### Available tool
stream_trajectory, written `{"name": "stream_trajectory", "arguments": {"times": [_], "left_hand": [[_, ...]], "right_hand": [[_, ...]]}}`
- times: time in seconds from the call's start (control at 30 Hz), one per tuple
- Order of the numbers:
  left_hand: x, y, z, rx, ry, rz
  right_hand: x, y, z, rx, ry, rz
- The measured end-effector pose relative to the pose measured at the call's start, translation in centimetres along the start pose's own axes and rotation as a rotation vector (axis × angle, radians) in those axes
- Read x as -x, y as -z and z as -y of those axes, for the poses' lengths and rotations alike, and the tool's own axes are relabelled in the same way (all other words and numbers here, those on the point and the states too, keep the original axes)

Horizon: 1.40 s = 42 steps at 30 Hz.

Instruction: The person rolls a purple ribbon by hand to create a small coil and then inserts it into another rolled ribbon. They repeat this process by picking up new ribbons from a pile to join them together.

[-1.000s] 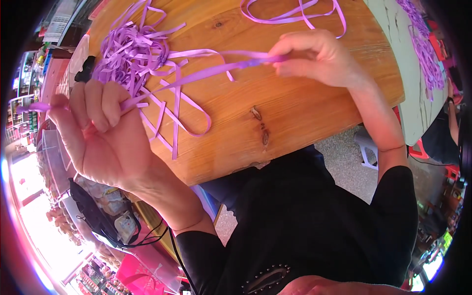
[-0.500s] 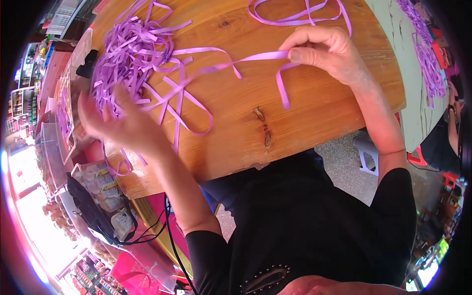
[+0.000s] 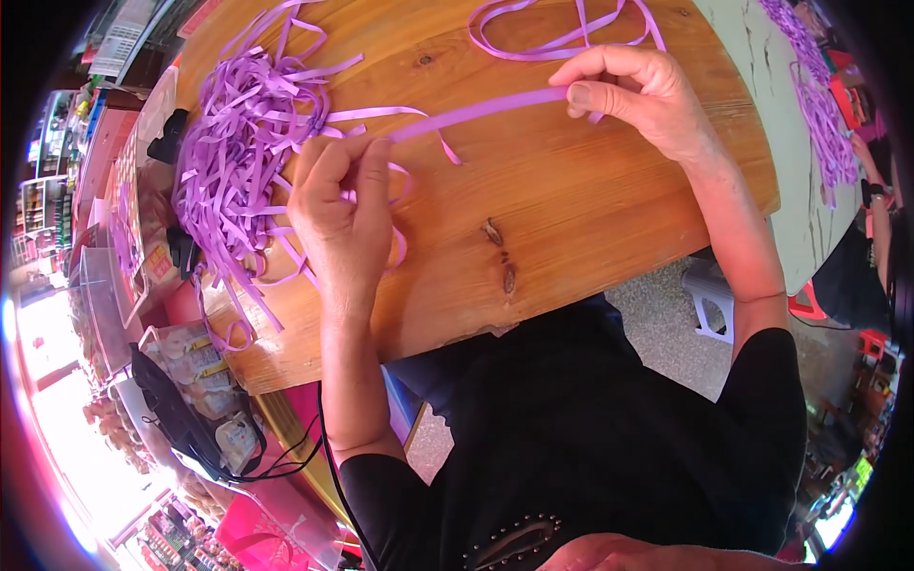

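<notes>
A flat purple ribbon (image 3: 479,110) is stretched between my two hands above the wooden table. My left hand (image 3: 340,205) pinches it between thumb and forefinger, near the pile. At the other end, my right hand (image 3: 636,99) pinches the ribbon with thumb and fingertips; a short bit of it shows below the fingers. A tangled heap of purple ribbons (image 3: 238,143) lies on the left part of the table, some loose strands trailing out beside and behind my left hand. Beyond my right hand, a loop of purple ribbon (image 3: 533,49) rests at the far edge of the view.
The wooden table (image 3: 438,285) has a rounded right edge. Past it stands a pale marbled table (image 3: 762,114) with more purple ribbons (image 3: 826,143) and a person's arm (image 3: 878,224) nearby. A pale stool (image 3: 709,303) is under the right side. At lower left sits a black bag (image 3: 181,409) with cables.
My left hand has moved right from over the heap and now grips the ribbon nearer the middle. The stretch between the hands is shorter and taut. My right hand has barely moved.
</notes>
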<state>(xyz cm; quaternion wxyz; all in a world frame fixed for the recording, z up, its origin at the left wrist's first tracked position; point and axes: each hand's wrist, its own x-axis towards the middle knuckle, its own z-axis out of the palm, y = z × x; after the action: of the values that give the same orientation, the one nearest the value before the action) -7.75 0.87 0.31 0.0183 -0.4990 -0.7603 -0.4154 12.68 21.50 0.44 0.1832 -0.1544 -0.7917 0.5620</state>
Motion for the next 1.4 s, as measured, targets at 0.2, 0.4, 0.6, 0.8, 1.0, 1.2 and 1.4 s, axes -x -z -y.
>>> {"name": "stream_trajectory", "arguments": {"times": [0.2, 0.4, 0.6, 0.8, 1.0, 1.2, 1.4], "left_hand": [[0.1, -2.2, -1.4, -0.620, -0.247, -0.098], [-0.1, -6.7, -5.5, 0.811, 0.167, 0.163], [0.3, -7.3, -4.1, 0.620, 0.183, 0.256], [-0.1, -6.2, -4.7, 0.916, 0.454, 0.191], [-0.4, -5.3, -4.4, 0.879, 0.485, 0.169], [-0.6, -5.3, -4.0, 0.851, 0.459, 0.112], [-0.7, -5.9, -3.0, 0.673, 0.290, 0.046]], "right_hand": [[-0.3, -1.8, -0.3, -0.020, 0.145, 0.086], [0.1, -2.7, 1.0, -0.213, 0.152, 0.006], [0.8, -1.8, -0.2, 0.288, 0.259, -0.105], [0.7, -1.2, 0.3, 0.445, 0.359, -0.100], [0.9, -1.3, 0.2, 0.500, 0.431, -0.176], [0.8, -1.7, 0.2, 0.596, 0.475, -0.200], [0.9, -2.1, 0.5, 0.273, 0.219, 0.122]]}}
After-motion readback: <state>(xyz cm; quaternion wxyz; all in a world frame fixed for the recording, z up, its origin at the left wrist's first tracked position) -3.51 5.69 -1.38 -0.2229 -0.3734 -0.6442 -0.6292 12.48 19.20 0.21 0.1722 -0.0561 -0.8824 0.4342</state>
